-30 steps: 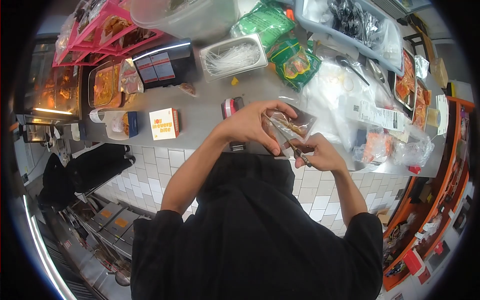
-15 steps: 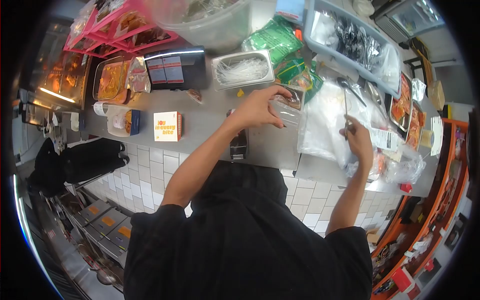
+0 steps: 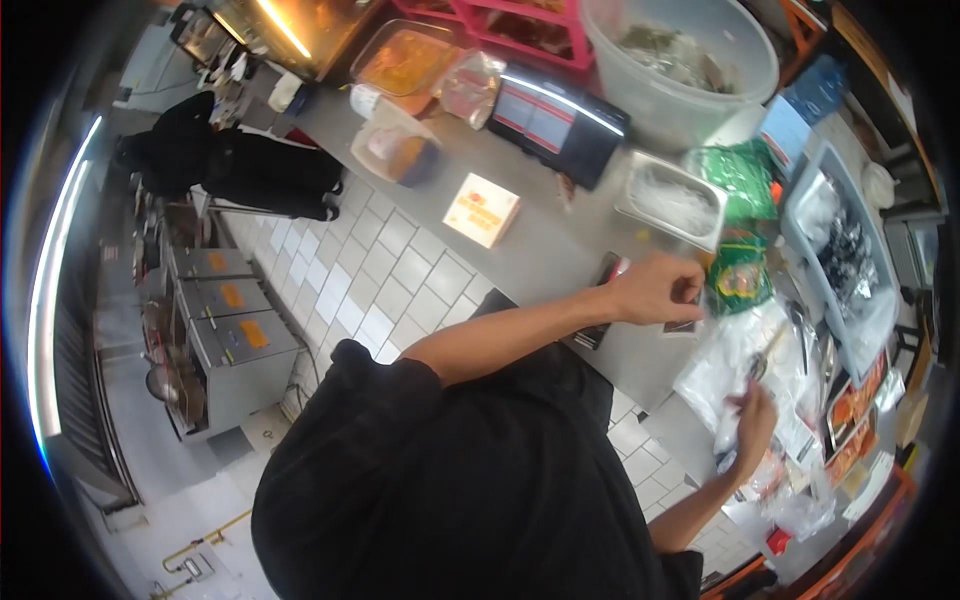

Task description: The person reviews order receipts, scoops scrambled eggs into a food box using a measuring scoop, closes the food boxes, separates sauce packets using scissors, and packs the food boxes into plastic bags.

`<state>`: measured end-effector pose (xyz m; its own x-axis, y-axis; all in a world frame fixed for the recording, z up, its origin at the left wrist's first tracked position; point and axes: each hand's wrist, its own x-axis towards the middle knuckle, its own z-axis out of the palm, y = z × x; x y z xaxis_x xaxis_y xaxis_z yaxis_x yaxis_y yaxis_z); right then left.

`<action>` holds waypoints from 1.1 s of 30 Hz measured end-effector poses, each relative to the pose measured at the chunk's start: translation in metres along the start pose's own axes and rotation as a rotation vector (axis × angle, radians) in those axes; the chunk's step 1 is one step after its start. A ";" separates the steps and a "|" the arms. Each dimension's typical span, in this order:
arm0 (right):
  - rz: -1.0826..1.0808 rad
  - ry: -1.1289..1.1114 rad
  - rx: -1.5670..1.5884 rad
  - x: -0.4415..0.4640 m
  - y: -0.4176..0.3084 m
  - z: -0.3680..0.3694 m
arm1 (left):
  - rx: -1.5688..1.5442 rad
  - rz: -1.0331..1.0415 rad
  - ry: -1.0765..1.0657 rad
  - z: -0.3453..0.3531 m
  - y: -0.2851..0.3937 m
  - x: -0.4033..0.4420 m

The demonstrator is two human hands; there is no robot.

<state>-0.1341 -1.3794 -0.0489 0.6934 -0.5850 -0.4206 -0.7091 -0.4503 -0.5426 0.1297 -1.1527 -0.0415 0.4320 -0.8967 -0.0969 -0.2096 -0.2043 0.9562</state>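
Note:
My left hand [image 3: 660,290] is over the steel counter, its fingers curled in; what they hold, if anything, I cannot make out. Just below it shows part of a small packet [image 3: 683,326] with dark brown contents. My right hand [image 3: 755,415] is closed around a slim metal utensil [image 3: 766,354] that points up over clear plastic bags [image 3: 712,378]; blur hides its exact kind. Beyond my left hand are a steel tray of clear plastic pieces [image 3: 670,200] and green packages [image 3: 738,270]. A dark phone-like object [image 3: 600,330] lies partly behind my left forearm.
A white and orange printed box [image 3: 481,210] stands near the counter edge. Behind it are a dark screen device [image 3: 555,125], an orange food container [image 3: 408,65] and a large clear tub [image 3: 680,110]. A blue bin [image 3: 850,330] stands right. A person in black [image 3: 250,170] is left.
The view has swung left, shifting the counter rightward. My left hand's spread fingers have curled in above the packet. My right hand still grips the utensil.

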 end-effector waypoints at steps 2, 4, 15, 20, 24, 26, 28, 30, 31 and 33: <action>0.086 -0.356 0.356 -0.047 -0.014 0.031 | -0.206 -0.046 0.158 -0.032 0.013 -0.043; 0.114 -0.667 0.278 -0.089 -0.024 0.075 | -0.303 -0.025 0.352 -0.065 0.009 -0.084; 0.166 -0.446 0.486 -0.104 -0.223 0.173 | -0.011 -0.480 1.011 -0.315 -0.115 -0.258; 0.165 -0.366 0.361 -0.063 -0.350 0.230 | 0.328 -0.406 0.895 -0.402 -0.138 -0.273; -0.033 -0.340 0.355 -0.060 -0.424 0.286 | 0.264 -0.422 0.941 -0.457 -0.181 -0.319; -0.025 -0.352 0.250 -0.057 -0.453 0.305 | 0.267 -0.437 0.900 -0.479 -0.200 -0.341; -0.090 -0.300 0.317 -0.052 -0.473 0.328 | 0.152 -0.422 0.933 -0.496 -0.221 -0.350; -0.172 -0.274 0.241 -0.038 -0.492 0.349 | 0.051 -0.412 0.869 -0.504 -0.238 -0.342; -0.163 -0.307 0.251 -0.028 -0.498 0.361 | -0.036 -0.388 0.851 -0.506 -0.245 -0.335; -0.164 -0.336 0.297 -0.006 -0.507 0.390 | -0.051 -0.412 0.728 -0.505 -0.256 -0.318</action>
<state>0.2711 -0.8843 -0.0549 0.8308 -0.2494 -0.4975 -0.5535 -0.2778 -0.7852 0.4888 -0.6171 -0.1162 0.9273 -0.2733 -0.2556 0.1216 -0.4260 0.8965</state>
